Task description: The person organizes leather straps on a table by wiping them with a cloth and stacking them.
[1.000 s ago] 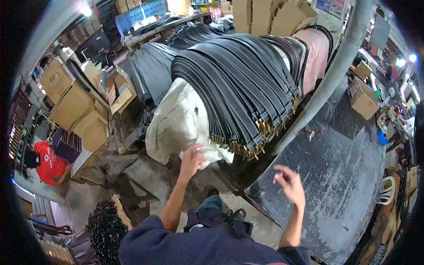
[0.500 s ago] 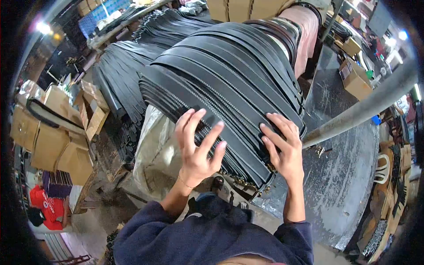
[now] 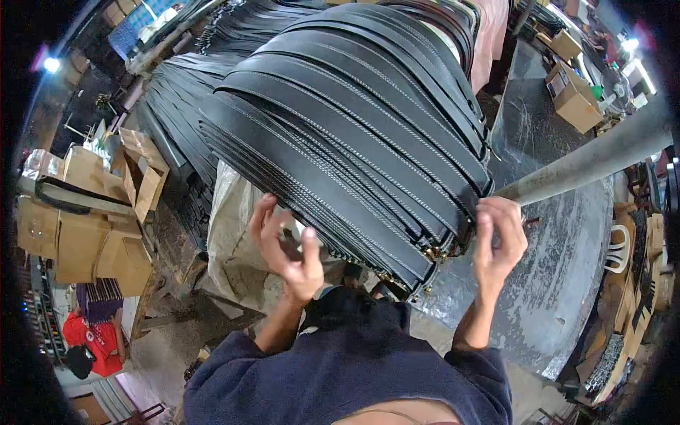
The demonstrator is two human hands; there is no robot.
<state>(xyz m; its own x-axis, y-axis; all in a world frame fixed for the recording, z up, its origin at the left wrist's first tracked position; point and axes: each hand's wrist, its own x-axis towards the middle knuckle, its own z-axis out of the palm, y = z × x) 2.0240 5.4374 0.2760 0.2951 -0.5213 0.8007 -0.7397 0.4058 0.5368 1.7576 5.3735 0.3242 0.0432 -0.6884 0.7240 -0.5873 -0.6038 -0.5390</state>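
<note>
A thick fan of black belts (image 3: 333,152) with pale stitching lies draped in front of me, metal buckles (image 3: 439,251) bunched along its near end. My left hand (image 3: 287,248) is at the fan's lower left edge, fingers curled but apart, with nothing held in it. At the right corner of the pile is my right hand (image 3: 499,241), its thumb and fingers bent and separated, fingertips close to the belt ends. Nothing shows between those fingers.
A grey metal pole (image 3: 567,166) slants in from the right over a worn dark table (image 3: 545,276). Cardboard boxes (image 3: 92,234) stand at left, near a person in a red shirt (image 3: 92,343). More black straps (image 3: 184,106) lie behind, and a pale sack (image 3: 237,234) hangs below the belts.
Both hands have come off the top of the belts: the left moved down and left, the right moved right to the corner. The belts now lie more spread out at the buckle end.
</note>
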